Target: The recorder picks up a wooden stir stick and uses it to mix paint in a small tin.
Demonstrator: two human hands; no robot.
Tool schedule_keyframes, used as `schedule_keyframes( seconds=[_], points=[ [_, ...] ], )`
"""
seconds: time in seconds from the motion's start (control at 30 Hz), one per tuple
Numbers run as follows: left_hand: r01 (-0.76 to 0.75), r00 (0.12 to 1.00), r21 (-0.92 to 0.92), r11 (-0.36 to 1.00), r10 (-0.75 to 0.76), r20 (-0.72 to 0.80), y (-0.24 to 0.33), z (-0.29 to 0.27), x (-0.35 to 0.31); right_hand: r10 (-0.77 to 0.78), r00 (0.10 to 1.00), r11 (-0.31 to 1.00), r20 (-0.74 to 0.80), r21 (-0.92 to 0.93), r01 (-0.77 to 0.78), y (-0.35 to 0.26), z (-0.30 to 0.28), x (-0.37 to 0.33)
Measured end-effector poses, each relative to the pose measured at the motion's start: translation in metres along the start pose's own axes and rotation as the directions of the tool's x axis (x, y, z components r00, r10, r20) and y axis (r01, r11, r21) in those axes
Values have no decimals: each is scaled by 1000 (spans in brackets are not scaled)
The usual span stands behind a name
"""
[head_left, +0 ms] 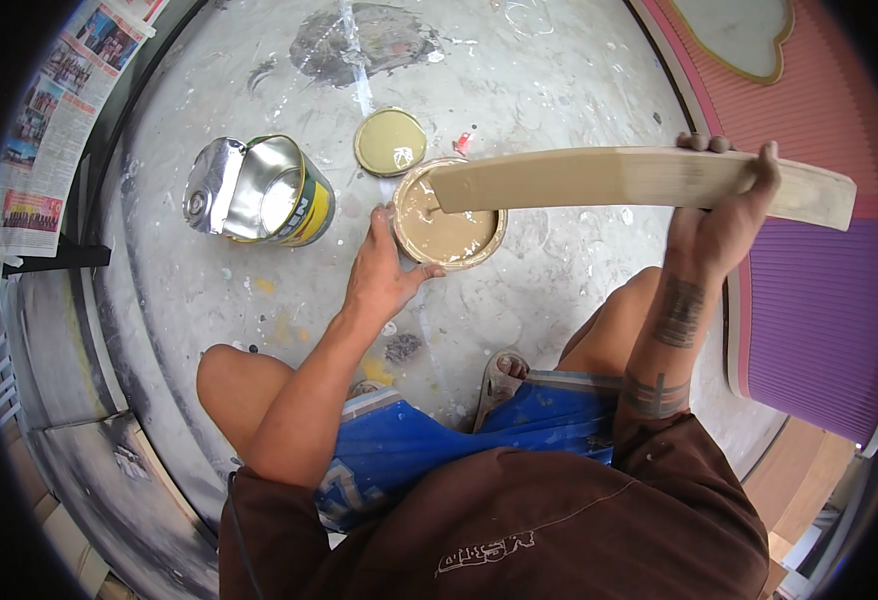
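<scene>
An open round can of beige paint (454, 248) stands on the floor in front of me. My left hand (384, 265) is closed round its near left side, with the thumb along the lower edge. My right hand (724, 205) grips a long flat wooden slat (559, 178) near its far right end, fingers over the top edge. The slat's left part is coated in beige paint, and its tip lies over the can's opening, touching the paint or just above it; I cannot tell which.
A round lid (391, 141) lies just behind the can. Left of it is a metal tin (309, 205) with its top bent open. Newspaper (69, 100) hangs at the far left. Pink and purple ribbed panels (819, 310) stand at right. The concrete floor (519, 330) has paint spots.
</scene>
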State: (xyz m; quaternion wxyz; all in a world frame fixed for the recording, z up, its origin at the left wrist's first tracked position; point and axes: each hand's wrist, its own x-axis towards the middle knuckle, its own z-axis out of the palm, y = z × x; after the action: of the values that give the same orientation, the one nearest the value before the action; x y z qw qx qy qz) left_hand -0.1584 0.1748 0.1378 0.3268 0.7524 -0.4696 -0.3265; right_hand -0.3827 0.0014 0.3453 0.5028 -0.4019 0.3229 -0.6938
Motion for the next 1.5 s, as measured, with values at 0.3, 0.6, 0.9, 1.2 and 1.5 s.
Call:
schedule_keyframes(
  seconds=[0.3,0.6,0.9,1.2,1.5],
  points=[
    [7,1000,16,1000,-6,-21,-2,2,0,-23,994,987,111,-156,40,62,29,-60],
    [-2,1000,-38,999,3,23,6,-8,-2,26,892,916,451,-367,160,159,1,-103],
    [26,999,-23,999,-26,26,4,-9,-2,250,968,928,21,-291,-233,172,3,-85],
    [-7,999,-46,999,9,37,6,-11,-2,117,993,986,-23,-119,-119,86,31,-44],
    [-4,999,-16,1000,5,32,6,-8,-1,-28,1000,997,5,-78,29,15,22,-12]
  ],
)
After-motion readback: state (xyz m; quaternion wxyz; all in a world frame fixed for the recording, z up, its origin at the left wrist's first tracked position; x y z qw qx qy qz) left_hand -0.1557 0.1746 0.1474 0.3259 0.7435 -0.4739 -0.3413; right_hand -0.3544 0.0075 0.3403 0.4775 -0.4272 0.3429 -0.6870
